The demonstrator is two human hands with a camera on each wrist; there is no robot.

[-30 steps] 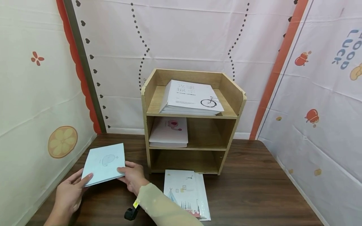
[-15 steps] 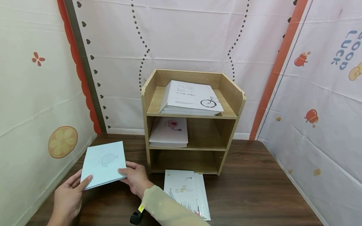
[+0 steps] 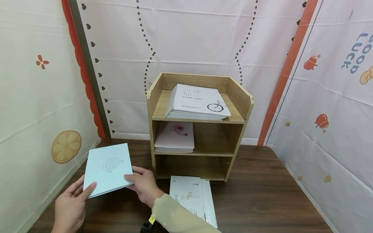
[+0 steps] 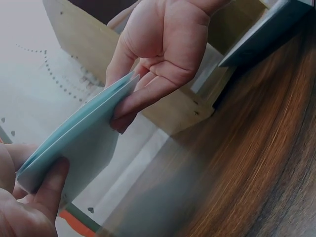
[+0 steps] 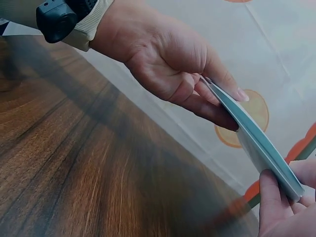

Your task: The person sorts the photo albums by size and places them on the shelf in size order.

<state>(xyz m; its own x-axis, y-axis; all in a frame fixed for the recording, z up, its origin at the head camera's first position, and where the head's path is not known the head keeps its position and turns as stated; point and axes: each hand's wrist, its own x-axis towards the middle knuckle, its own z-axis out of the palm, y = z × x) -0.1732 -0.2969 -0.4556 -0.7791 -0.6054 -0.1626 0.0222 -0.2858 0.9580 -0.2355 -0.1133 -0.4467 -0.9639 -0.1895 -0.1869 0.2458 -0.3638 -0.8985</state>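
A light blue notebook with a whale drawing on its cover is held up over the left part of the table, tilted. My left hand pinches its near left corner, thumb on the cover and fingers beneath. At the right edge my right hand grips it the same way. Seen edge-on in the left wrist view, the notebook shows thin layers slightly parted. Both hands also appear in the right wrist view, the right hand at the upper end and the left hand at the lower.
A wooden three-tier shelf stands at the back. White books lie on its top, pink notebooks on the middle tier. White booklets lie before it, partly behind my right sleeve. Printed cloth surrounds the dark wooden table.
The notebook has risen a little and moved slightly right, with both hands keeping their hold. My right sleeve has shifted right, covering more of the white booklets.
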